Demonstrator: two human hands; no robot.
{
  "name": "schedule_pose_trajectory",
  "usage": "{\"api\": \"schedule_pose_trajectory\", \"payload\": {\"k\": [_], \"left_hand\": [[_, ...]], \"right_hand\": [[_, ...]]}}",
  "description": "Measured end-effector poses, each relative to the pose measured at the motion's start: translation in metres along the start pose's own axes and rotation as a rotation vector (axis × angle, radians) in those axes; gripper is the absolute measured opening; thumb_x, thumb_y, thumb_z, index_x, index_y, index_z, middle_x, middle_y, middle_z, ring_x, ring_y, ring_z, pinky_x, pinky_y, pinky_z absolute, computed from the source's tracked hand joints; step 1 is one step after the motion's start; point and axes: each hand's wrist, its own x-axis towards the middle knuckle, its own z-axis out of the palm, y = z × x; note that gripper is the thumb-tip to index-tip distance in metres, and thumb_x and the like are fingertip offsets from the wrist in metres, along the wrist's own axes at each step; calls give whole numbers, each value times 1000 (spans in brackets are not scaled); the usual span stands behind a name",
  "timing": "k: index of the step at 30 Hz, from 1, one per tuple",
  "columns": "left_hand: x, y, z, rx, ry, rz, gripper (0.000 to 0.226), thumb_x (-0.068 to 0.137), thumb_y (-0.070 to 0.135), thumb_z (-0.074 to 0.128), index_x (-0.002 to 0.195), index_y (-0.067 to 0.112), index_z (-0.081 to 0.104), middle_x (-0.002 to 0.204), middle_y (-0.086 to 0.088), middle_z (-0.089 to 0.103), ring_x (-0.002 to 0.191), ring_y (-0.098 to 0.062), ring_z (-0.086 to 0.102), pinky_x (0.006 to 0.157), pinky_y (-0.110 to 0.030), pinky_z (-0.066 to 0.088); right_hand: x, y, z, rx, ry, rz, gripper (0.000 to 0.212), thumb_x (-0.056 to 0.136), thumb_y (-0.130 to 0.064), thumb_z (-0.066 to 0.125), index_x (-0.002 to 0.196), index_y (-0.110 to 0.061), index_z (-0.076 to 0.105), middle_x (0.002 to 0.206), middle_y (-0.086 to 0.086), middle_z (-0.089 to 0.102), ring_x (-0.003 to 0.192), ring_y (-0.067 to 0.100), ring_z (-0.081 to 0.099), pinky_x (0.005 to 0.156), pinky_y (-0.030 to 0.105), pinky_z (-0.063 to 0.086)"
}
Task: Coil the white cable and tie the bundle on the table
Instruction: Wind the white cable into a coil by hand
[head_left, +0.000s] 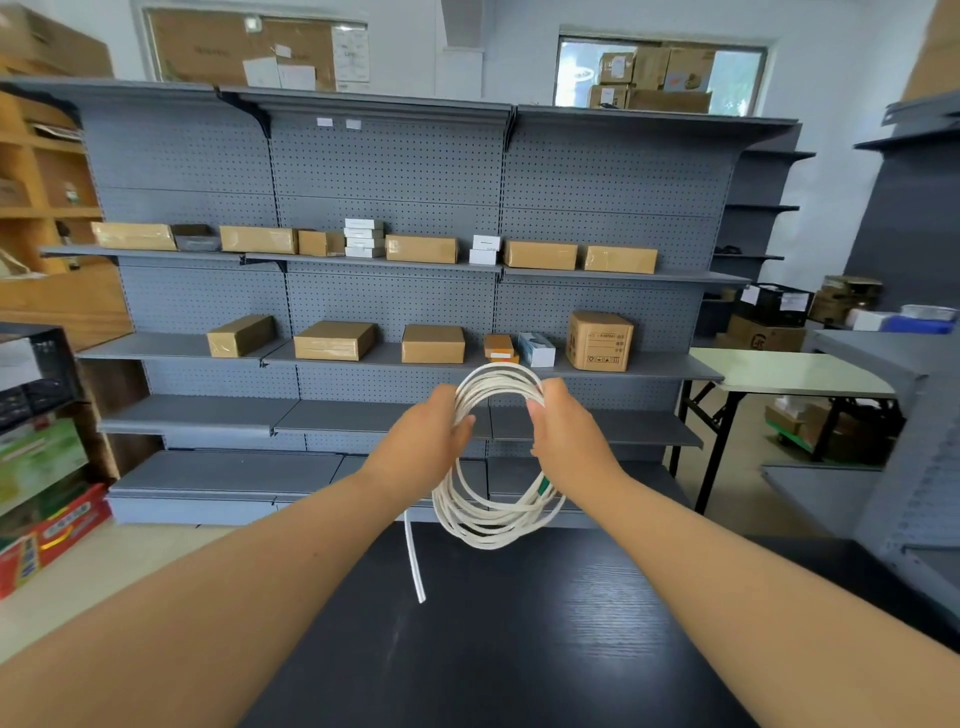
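Holding the white cable (488, 538) clear of the black table (519, 654), above its far edge, already wound into a ring of many loops. Gripping the left side of the ring with the left hand (426, 436), fingers curled round the strands. Clasping the upper right side with the right hand (566, 431), likewise closed round the bundle. Probably held on both sides to keep the loops stacked and stop them springing apart while evening out the ring. Hanging from the left of the coil down toward the tabletop: one loose tail (414, 566), not yet taken up, likely kept free for the final wrap; contact with the table unclear. Showing among the strands just below the right hand: a green tag (544, 486) or tie, too small to tell which. Judging by this, coiling nearly done, tying not yet begun. Beyond the table, across the far side: grey pegboard shelving (389, 171) carrying cardboard boxes (335, 340).
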Motion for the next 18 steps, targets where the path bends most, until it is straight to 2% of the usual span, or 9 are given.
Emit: {"api": "schedule_pose_trajectory", "payload": {"k": [4,7,10,13,15,18], "left_hand": [[5,-2,-5,102,-5,33,18,99,25,37,88,10,34,59,-2,41,55,-24,40,52,-33,30],[9,1,-11,172,-12,12,13,99,19,35,93,8,40,61,-7,44,56,-27,41,52,-33,29],[9,6,-16,278,-70,74,13,98,19,35,97,8,42,72,-12,49,65,-30,48,57,-35,33],[9,8,-22,354,-185,144,18,98,22,36,105,7,45,79,-11,52,67,-28,49,59,-35,35],[10,6,-24,358,-229,166,21,98,24,38,108,8,46,83,-11,55,69,-28,51,61,-35,37],[7,2,-22,284,-196,164,20,96,25,43,106,9,50,88,-12,61,78,-30,56,66,-36,41]], "right_hand": [[-1,3,5,88,-25,64,16,100,-28,30,92,-15,36,91,13,54,88,34,61,67,37,43],[0,1,6,127,-47,78,11,99,-27,36,100,-16,38,99,11,55,92,32,61,74,40,46],[0,-5,2,74,-57,-8,35,96,-24,44,128,-13,35,121,9,53,105,25,53,82,29,39],[0,-10,3,-19,-113,-100,45,95,-21,46,137,-12,30,133,11,49,117,27,49,88,30,36],[-1,-11,6,-27,-173,-81,39,97,-20,42,135,-12,34,127,12,54,111,28,54,87,33,40],[-3,-13,12,11,-175,-18,28,99,-21,37,125,-11,42,104,7,55,98,29,58,83,38,45]]}}
